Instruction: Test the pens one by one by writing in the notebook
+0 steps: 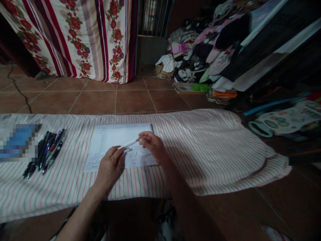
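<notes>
While the slim white stick point(129, 143) slants over the notebook point(122, 132), its long axis runs from the left hand point(110, 167) to the right hand point(151, 144); its right end points toward the far edge of the cloth-covered tabletop point(213, 150), its left end back toward the near edge; which end is the tip I cannot tell. The left hand is nearly closed, thumb and fingers gathered round the stick's nearer end; the right hand is narrow, its fingertips bent together on the farther end. Thin, straight and pale, the stick shows no marking that I can make out; a light-blue piece point(126, 150) sits just beside it at the left fingertips, though whether the two join is unclear. The notebook lies left of the tabletop's middle, handwriting near the right hand; a bundle of pens point(51, 147) lies nearer the tabletop's left edge.
</notes>
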Motion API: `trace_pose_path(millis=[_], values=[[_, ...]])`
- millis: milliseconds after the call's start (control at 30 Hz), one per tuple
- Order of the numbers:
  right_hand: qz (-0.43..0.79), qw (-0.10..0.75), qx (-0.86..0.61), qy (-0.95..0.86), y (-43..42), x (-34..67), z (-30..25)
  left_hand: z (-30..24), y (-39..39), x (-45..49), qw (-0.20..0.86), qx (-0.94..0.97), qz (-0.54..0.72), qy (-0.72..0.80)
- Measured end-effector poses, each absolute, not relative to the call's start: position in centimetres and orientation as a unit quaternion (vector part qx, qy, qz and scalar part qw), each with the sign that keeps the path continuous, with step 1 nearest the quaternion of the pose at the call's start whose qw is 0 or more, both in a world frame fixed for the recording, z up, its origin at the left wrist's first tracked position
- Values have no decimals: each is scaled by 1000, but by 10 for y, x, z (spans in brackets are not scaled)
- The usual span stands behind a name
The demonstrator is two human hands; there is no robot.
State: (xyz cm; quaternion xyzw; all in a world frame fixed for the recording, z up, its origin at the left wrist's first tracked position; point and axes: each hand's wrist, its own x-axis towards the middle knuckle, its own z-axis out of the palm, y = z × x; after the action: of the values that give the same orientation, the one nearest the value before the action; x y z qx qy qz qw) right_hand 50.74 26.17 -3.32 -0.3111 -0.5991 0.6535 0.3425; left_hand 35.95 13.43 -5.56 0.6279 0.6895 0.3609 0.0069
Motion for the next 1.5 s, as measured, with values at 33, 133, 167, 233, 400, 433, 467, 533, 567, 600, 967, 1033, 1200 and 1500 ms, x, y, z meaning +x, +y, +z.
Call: trace_pose_path(millis=[33,133,167,233,400,433,467,533,567,600,967,1033,1200,1500], values=[[667,345,-310,-583,260,506,-32,-56,134,360,5,630,364,686],[688,341,-310,-561,254,502,-30,-57,135,361,2,643,368,671],[688,337,-309,-564,253,501,-29,-57,135,362,1,649,366,667],[682,336,-304,-574,250,498,-29,-57,135,362,1,658,366,658],[679,343,-312,-570,251,493,-34,-55,134,362,-10,672,373,639],[681,339,-318,-566,251,493,-35,-55,134,362,-12,676,369,638],[685,336,-322,-560,251,492,-36,-54,133,362,-14,681,364,636],[696,336,-321,-548,251,492,-36,-53,133,362,-13,695,351,627],[701,336,-316,-544,251,492,-35,-52,133,363,-12,703,346,621],[705,335,-309,-544,251,492,-35,-51,133,363,-11,710,343,615],[597,525,-361,-488,248,496,-26,-49,129,364,35,623,404,669],[578,528,-354,-512,245,497,-26,-49,130,364,46,612,405,678],[544,525,-325,-568,235,495,-25,-50,130,365,79,583,409,697],[509,487,-333,-627,228,494,-21,-50,130,366,102,578,409,699]])
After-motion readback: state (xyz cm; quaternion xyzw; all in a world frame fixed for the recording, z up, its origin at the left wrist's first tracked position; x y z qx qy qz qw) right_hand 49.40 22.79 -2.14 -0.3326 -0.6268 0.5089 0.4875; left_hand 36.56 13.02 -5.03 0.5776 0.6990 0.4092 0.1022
